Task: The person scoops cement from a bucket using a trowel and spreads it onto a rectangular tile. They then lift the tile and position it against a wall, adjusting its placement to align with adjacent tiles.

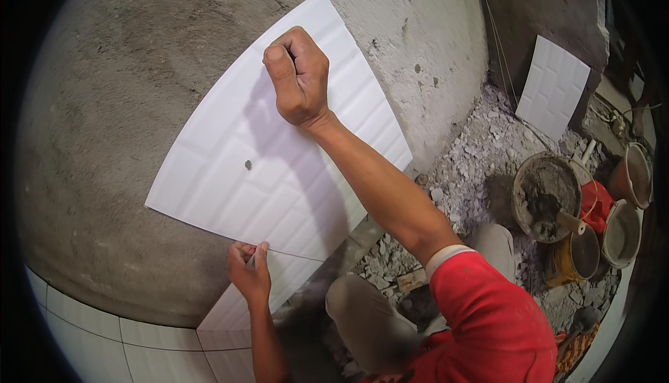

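Observation:
A large white wall tile point(209, 167) with an embossed brick pattern stands against the rough grey cement wall point(125, 76). A small grey blob marks its face. My right hand point(300, 76) is closed in a fist over the tile's upper part, casting a shadow on it; nothing shows inside the fist. Whether its knuckles touch the tile, I cannot tell. My left hand point(249, 275) is at the tile's bottom edge, by the joint with the white tile point(296, 268) below. Its fingers are curled and the thumb points up; anything between them is too small to make out.
Set tiles point(83, 313) run along the lower left. Broken rubble point(460, 153) covers the floor to the right. Another white tile point(554, 87) leans at the back right. Nearby stand a mortar bucket point(517, 205) with a trowel point(571, 223), a yellow bucket point(561, 261) and other pails point(622, 233).

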